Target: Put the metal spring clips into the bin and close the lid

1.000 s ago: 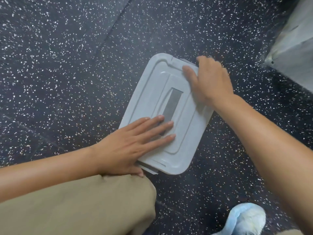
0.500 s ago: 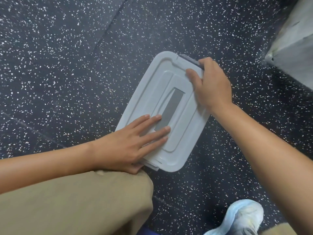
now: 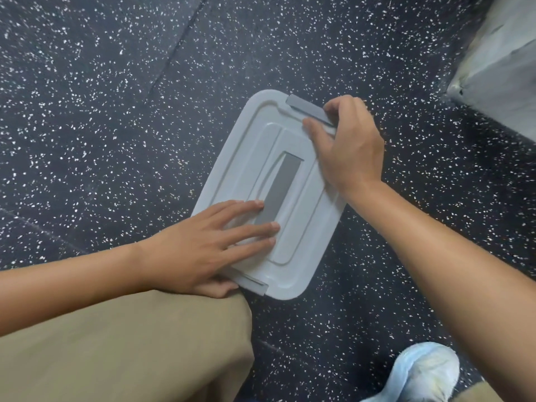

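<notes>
A pale grey plastic bin sits on the dark speckled floor with its lid (image 3: 304,227) lying flat on top, so the inside is hidden and no spring clips show. My left hand (image 3: 203,245) rests flat on the near end of the lid, fingers spread across the darker grey handle strip (image 3: 280,187). My right hand (image 3: 348,146) is at the far end, thumb on the lid and fingers curled over the grey latch (image 3: 307,108). A second grey latch (image 3: 252,282) shows at the near end beside my left thumb.
My knee in tan trousers (image 3: 124,343) is just in front of the bin. A light blue shoe (image 3: 423,375) is at the lower right. A grey block-like object (image 3: 499,68) stands at the upper right corner.
My right hand has slid from the lid's far corner onto the far latch, which is now raised into view. The left hand has stayed pressed on the lid.
</notes>
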Action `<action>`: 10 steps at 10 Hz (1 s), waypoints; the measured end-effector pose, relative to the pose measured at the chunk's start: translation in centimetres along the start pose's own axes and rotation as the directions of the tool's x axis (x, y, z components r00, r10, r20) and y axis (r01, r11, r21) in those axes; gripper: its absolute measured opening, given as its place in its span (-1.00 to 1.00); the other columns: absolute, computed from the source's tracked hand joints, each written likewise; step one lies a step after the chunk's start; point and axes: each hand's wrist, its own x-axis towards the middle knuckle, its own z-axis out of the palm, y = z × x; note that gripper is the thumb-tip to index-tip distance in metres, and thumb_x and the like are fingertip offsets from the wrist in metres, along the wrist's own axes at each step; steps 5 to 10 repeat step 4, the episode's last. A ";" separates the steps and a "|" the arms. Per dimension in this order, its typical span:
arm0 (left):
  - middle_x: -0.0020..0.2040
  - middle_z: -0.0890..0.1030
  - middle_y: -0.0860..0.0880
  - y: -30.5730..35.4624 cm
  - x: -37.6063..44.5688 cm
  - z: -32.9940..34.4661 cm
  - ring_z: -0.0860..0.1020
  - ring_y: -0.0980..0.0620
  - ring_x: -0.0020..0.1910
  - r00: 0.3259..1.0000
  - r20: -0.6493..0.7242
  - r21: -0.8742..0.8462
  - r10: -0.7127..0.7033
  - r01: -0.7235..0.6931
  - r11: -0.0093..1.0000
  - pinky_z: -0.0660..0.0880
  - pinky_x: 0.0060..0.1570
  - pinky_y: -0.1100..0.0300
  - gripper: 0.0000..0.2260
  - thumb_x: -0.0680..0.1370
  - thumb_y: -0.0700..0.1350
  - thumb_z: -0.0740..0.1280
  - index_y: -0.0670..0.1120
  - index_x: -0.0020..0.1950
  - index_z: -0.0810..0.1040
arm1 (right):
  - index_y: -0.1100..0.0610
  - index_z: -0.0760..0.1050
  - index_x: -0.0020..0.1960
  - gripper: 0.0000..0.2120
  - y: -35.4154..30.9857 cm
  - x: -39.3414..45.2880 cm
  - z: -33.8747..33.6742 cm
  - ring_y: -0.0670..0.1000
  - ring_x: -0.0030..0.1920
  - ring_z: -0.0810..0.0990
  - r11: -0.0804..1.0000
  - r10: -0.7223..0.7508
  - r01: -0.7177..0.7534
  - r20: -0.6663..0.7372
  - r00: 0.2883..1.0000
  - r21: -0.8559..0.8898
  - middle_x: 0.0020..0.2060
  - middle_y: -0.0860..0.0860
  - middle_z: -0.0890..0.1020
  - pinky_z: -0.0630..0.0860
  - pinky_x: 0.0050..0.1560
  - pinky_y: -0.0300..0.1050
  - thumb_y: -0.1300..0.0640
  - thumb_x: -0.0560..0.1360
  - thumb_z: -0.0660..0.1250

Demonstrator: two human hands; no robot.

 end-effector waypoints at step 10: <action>-0.09 0.58 -0.09 1.2 7.3 -3.2 0.50 -0.18 -0.10 0.987 -0.145 0.016 -0.069 0.073 0.997 0.44 -0.13 -0.09 -0.75 0.63 -0.04 0.17 -0.14 -0.07 0.57 | 0.05 0.02 0.56 -0.36 4.4 -2.8 -7.8 0.11 0.35 0.37 0.947 -0.197 0.304 0.563 0.803 -0.103 0.49 0.03 0.22 0.49 0.10 0.10 -0.18 0.60 0.14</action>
